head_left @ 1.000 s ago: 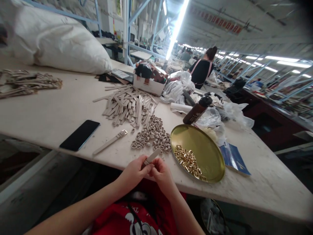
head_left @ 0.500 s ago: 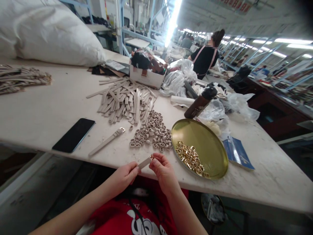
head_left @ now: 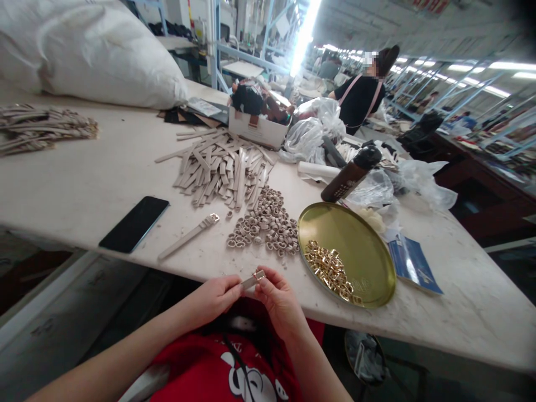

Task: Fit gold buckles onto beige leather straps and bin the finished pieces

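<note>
Between my two hands, just in front of the table's near edge, is a beige strap [head_left: 248, 283]. My left hand [head_left: 223, 294] pinches the strap's left part. With thumb and fingers, my right hand [head_left: 274, 290] grips a gold buckle [head_left: 260, 274] at the strap's other end. Beyond my hands lies a heap of small beige strap loops [head_left: 268, 223]. Gold buckles [head_left: 329, 265] are piled in a round gold tray [head_left: 355, 229] to the right. A strap with a buckle fitted [head_left: 188, 237] rests on the table to the left.
Loose beige straps [head_left: 226, 170] are heaped behind the loops. A black phone [head_left: 134, 224] lies at left; a dark bottle [head_left: 350, 174] leans beyond the tray. A blue booklet [head_left: 414, 263], a white box [head_left: 257, 129], plastic bags [head_left: 312, 131] and a large white sack [head_left: 96, 53] surround them. A co-worker [head_left: 364, 95] is in the background.
The buckle now shows flatter against the strap's end, with my right fingers shifted slightly around it. My left hand keeps its hold. The whole view has shifted a little.
</note>
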The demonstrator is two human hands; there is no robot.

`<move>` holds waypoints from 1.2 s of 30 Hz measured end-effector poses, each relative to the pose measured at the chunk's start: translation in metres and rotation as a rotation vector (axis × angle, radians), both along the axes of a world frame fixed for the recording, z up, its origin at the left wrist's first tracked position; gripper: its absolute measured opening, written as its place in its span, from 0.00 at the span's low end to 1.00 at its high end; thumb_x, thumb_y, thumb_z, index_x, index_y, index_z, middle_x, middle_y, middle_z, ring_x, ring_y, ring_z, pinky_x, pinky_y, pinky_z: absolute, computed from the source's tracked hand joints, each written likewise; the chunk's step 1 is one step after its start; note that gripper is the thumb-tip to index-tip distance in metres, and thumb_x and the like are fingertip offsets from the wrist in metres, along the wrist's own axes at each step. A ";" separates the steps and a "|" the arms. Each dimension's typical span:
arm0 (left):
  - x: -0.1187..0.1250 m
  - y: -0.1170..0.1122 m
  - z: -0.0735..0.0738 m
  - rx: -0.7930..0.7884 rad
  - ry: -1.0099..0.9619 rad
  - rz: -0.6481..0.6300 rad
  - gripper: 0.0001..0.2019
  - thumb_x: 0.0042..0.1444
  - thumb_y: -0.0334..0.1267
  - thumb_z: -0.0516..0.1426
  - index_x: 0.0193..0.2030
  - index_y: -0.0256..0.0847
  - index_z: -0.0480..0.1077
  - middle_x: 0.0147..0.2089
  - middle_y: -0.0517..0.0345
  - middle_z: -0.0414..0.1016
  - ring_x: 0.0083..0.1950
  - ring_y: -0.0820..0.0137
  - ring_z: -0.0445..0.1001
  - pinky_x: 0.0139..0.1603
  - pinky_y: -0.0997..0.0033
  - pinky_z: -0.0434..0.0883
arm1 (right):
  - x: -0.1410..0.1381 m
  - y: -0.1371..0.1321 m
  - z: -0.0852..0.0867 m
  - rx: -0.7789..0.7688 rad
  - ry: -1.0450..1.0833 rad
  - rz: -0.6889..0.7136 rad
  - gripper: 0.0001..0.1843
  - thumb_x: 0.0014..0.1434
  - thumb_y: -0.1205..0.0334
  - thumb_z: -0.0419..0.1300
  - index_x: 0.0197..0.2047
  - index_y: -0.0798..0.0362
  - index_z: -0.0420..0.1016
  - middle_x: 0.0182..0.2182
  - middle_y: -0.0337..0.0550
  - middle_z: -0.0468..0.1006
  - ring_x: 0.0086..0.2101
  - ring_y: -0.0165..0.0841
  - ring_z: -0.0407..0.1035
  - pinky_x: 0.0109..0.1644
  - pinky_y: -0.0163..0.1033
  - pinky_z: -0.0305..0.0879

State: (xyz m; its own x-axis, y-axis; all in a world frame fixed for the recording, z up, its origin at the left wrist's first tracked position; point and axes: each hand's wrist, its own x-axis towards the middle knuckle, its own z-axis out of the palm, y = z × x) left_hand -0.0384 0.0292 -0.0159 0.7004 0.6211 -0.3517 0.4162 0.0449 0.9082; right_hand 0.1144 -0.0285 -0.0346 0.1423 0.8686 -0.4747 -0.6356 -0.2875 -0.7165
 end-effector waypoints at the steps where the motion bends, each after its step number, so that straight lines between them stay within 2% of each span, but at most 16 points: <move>1: 0.002 -0.002 0.000 0.016 -0.014 0.007 0.15 0.56 0.46 0.46 0.31 0.37 0.65 0.24 0.64 0.62 0.25 0.75 0.59 0.24 0.78 0.56 | -0.003 -0.003 -0.002 0.013 -0.025 0.032 0.17 0.42 0.62 0.68 0.38 0.53 0.73 0.32 0.38 0.74 0.27 0.24 0.66 0.35 0.32 0.66; 3: 0.006 -0.006 -0.002 0.030 -0.040 0.060 0.11 0.54 0.42 0.48 0.31 0.38 0.65 0.26 0.63 0.64 0.27 0.75 0.60 0.26 0.79 0.58 | -0.009 -0.008 -0.005 0.049 -0.097 0.082 0.17 0.45 0.60 0.66 0.40 0.53 0.72 0.31 0.38 0.74 0.29 0.25 0.66 0.35 0.32 0.64; 5: 0.008 -0.012 -0.005 -0.023 -0.055 0.115 0.08 0.53 0.40 0.48 0.31 0.38 0.63 0.24 0.65 0.63 0.24 0.77 0.59 0.23 0.79 0.57 | -0.014 -0.013 -0.006 0.088 -0.182 0.087 0.15 0.47 0.60 0.65 0.40 0.53 0.71 0.29 0.36 0.72 0.28 0.24 0.64 0.34 0.31 0.62; 9: 0.007 -0.019 -0.006 -0.269 -0.120 0.118 0.13 0.55 0.48 0.45 0.31 0.39 0.59 0.17 0.70 0.55 0.15 0.80 0.50 0.14 0.80 0.48 | -0.019 -0.019 -0.003 0.131 -0.277 0.090 0.13 0.49 0.58 0.63 0.38 0.53 0.70 0.25 0.33 0.69 0.25 0.22 0.59 0.30 0.28 0.58; 11: 0.005 -0.022 -0.005 -0.319 -0.150 0.125 0.15 0.54 0.51 0.47 0.30 0.39 0.58 0.16 0.70 0.55 0.14 0.81 0.48 0.13 0.81 0.47 | -0.020 -0.020 -0.002 0.131 -0.287 0.109 0.12 0.51 0.57 0.61 0.38 0.54 0.70 0.26 0.34 0.68 0.25 0.22 0.59 0.30 0.28 0.58; 18: -0.001 -0.027 -0.015 -0.328 -0.212 0.147 0.16 0.54 0.52 0.49 0.30 0.38 0.58 0.14 0.71 0.56 0.12 0.83 0.50 0.12 0.83 0.47 | -0.021 -0.022 -0.003 0.134 -0.323 0.108 0.11 0.53 0.56 0.59 0.33 0.55 0.66 0.25 0.34 0.68 0.25 0.23 0.61 0.30 0.31 0.59; 23: 0.000 -0.030 -0.015 -0.324 -0.227 0.171 0.17 0.53 0.51 0.51 0.31 0.37 0.60 0.19 0.67 0.63 0.16 0.81 0.60 0.16 0.82 0.58 | -0.018 -0.025 -0.002 0.174 -0.561 0.093 0.11 0.53 0.55 0.58 0.32 0.54 0.66 0.25 0.35 0.69 0.26 0.26 0.62 0.32 0.33 0.60; 26: 0.001 -0.031 -0.014 -0.281 -0.229 0.205 0.17 0.52 0.52 0.52 0.31 0.37 0.59 0.22 0.66 0.65 0.17 0.81 0.62 0.17 0.82 0.58 | -0.016 -0.024 -0.001 0.172 -0.647 0.098 0.10 0.53 0.55 0.58 0.32 0.54 0.67 0.26 0.37 0.71 0.28 0.29 0.64 0.34 0.35 0.60; 31: 0.004 -0.030 -0.019 -0.245 -0.246 0.212 0.16 0.52 0.50 0.52 0.29 0.37 0.60 0.23 0.67 0.64 0.17 0.82 0.60 0.17 0.82 0.57 | -0.011 -0.021 0.001 0.151 -0.584 0.121 0.11 0.52 0.55 0.59 0.30 0.54 0.66 0.24 0.36 0.69 0.26 0.27 0.62 0.32 0.34 0.59; 36: 0.009 -0.026 -0.019 -0.350 -0.244 0.230 0.14 0.50 0.48 0.53 0.29 0.37 0.61 0.23 0.67 0.63 0.15 0.83 0.56 0.16 0.81 0.54 | -0.007 -0.018 -0.004 0.107 -0.389 0.173 0.11 0.53 0.55 0.58 0.32 0.55 0.67 0.25 0.37 0.69 0.26 0.26 0.62 0.32 0.33 0.59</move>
